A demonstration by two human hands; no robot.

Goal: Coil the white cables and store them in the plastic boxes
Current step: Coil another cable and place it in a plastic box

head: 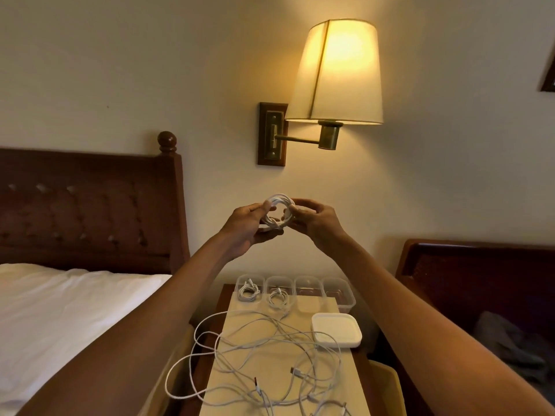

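Coiled white cable (277, 212) is held up in the air, mid-frame, btwn both hands. Left hand (250, 225) sits at the coil's 8 o'clock, thumb over the top strands, fingers curled under, gripping it. Right hand (315, 219) is at 3 o'clock, fingertips pinching the coil's right edge. Well below, at the coil's 6 o'clock, a row of 4 clear plastic boxes (345, 298) stands at the surface's (353, 382) far end; the 2 left ones hold stored coils (248, 291). Loose white cables (270, 349) lie tangled nearer, w/ one loop hanging off the 9 o'clock edge. White lids (336, 330) are stacked at the tangle's 2 o'clock. Bed (60, 310) at 9, lit wall lamp (336, 73) at 12.
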